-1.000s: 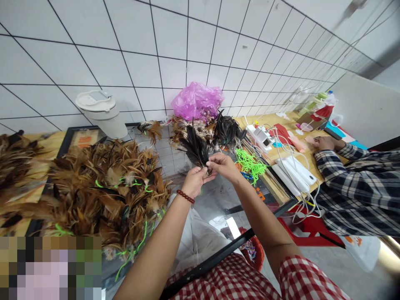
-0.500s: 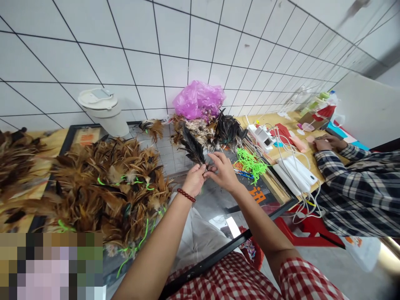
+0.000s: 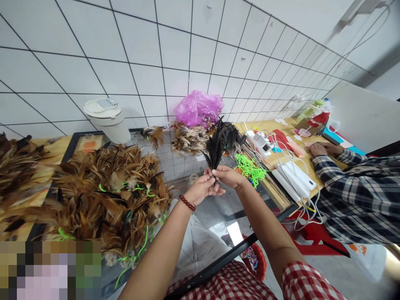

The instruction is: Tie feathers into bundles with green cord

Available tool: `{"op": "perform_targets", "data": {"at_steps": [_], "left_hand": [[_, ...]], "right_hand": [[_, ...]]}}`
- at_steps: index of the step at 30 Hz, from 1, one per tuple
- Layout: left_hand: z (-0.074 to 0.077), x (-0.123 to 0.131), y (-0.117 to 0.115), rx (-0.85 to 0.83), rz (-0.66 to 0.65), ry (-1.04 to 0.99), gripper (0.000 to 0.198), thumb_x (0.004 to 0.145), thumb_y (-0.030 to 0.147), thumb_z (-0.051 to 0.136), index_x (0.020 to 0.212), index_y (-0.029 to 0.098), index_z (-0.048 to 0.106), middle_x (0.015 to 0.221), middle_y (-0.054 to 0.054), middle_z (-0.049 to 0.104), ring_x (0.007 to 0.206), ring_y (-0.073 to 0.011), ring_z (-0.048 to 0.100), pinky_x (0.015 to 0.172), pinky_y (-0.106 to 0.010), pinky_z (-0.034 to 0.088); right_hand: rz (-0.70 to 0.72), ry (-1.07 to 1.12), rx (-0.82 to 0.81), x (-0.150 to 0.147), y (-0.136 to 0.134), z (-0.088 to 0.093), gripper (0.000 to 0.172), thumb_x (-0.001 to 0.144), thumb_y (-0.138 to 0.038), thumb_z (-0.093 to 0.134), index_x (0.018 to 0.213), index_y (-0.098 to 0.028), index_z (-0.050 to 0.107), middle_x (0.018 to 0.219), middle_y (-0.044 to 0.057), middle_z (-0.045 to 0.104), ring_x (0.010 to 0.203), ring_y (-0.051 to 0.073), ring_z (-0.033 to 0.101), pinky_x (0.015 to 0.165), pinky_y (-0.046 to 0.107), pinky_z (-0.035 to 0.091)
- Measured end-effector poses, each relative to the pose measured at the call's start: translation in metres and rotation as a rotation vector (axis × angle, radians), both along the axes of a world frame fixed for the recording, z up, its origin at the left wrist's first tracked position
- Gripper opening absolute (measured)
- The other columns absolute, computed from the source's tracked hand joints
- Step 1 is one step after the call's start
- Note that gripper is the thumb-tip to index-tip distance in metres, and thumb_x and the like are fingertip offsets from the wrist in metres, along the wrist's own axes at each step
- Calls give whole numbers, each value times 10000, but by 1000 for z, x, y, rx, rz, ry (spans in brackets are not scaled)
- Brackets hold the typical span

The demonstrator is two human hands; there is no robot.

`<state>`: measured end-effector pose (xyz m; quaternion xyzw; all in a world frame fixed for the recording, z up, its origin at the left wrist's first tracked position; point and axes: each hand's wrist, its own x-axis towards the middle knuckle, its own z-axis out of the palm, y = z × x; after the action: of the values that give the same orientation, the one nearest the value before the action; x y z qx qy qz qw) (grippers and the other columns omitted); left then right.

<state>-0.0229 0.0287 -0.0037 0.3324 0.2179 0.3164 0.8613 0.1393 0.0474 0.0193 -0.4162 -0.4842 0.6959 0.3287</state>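
Note:
A small bunch of black feathers [image 3: 214, 149] stands upright between my two hands, tips pointing away from me. My left hand [image 3: 201, 189] pinches its base, a red bead bracelet on the wrist. My right hand [image 3: 228, 176] closes on the same stem ends from the other side. Just behind lies a pile of black feathers [image 3: 233, 137], beside pale and brown feathers [image 3: 189, 139]. To the left spreads a large heap of brown feather bunches [image 3: 115, 187], some tied with green string. A tangle of bright green string [image 3: 251, 166] is right of my right hand.
A white lidded bin [image 3: 109, 121] and a pink plastic bag [image 3: 199, 107] stand by the tiled wall. On the right are a white power strip [image 3: 260, 141], white boxes with cables [image 3: 293, 177] and a co-worker's plaid sleeve [image 3: 328, 171]. Below the table is a red basket [image 3: 258, 260].
The black feather bunch has swung from leaning left to upright and moved slightly right with my hands. My right fingers, raised earlier, now close at its base. The view has tilted slightly.

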Motion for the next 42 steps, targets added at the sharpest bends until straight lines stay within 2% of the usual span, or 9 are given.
{"op": "perform_targets", "data": {"at_steps": [7,12,15,19,25,29,35,39,42], "left_hand": [[-2,0,3,-62,18,-6,301,746,376,726,829,157,537,650,11,554,737,-233,707,816,-430,538],[-9,10,5,52,337,68,281,797,417,656,785,174,516,535,85,420,517,-106,586,748,-344,547],[-7,11,8,8,534,23,262,824,401,623,759,183,493,522,95,398,506,-79,539,805,-346,537],[-5,7,13,-46,707,-24,241,853,378,588,748,194,471,525,94,399,504,-71,504,820,-345,528],[-8,5,15,-63,755,-28,242,853,383,583,746,196,473,539,90,391,507,-71,486,806,-343,523],[-11,5,16,-71,758,-29,237,853,384,581,756,196,474,543,90,396,507,-71,486,798,-341,521],[-8,5,16,-79,757,-33,226,868,368,563,753,195,475,540,89,397,504,-72,488,801,-342,517],[-6,6,16,-88,769,-25,239,859,383,576,749,198,471,533,89,401,499,-74,482,799,-343,519],[-5,6,16,-101,780,-26,241,860,382,574,745,199,468,523,91,399,487,-70,471,792,-336,521]], "right_hand": [[21,-245,94,-13,1,7,369,727,-490,693,805,-136,619,641,-18,628,490,72,543,481,191,453],[113,-252,210,-1,14,20,356,738,-463,685,875,-137,637,741,32,685,629,124,617,594,245,500],[-63,-542,294,25,36,29,373,747,-353,676,1061,-153,653,891,50,706,751,136,641,662,238,493],[-377,-1163,284,44,70,26,287,815,-352,559,853,-120,723,730,62,687,719,163,629,637,237,440],[-440,-1336,244,17,100,5,326,730,-457,612,755,-152,723,853,122,704,865,224,643,691,263,429],[-438,-1345,208,16,106,0,227,689,-365,638,717,-149,701,832,126,697,825,204,640,661,243,417],[-453,-1169,220,44,69,11,269,770,-385,542,696,-140,627,522,4,535,508,114,500,509,219,359],[-420,-1028,214,55,20,9,345,803,-459,500,766,-140,626,508,-25,491,453,101,441,468,221,342],[-373,-1005,262,61,-8,5,374,691,-484,651,864,-153,669,628,-3,598,550,127,530,537,235,388]]}}
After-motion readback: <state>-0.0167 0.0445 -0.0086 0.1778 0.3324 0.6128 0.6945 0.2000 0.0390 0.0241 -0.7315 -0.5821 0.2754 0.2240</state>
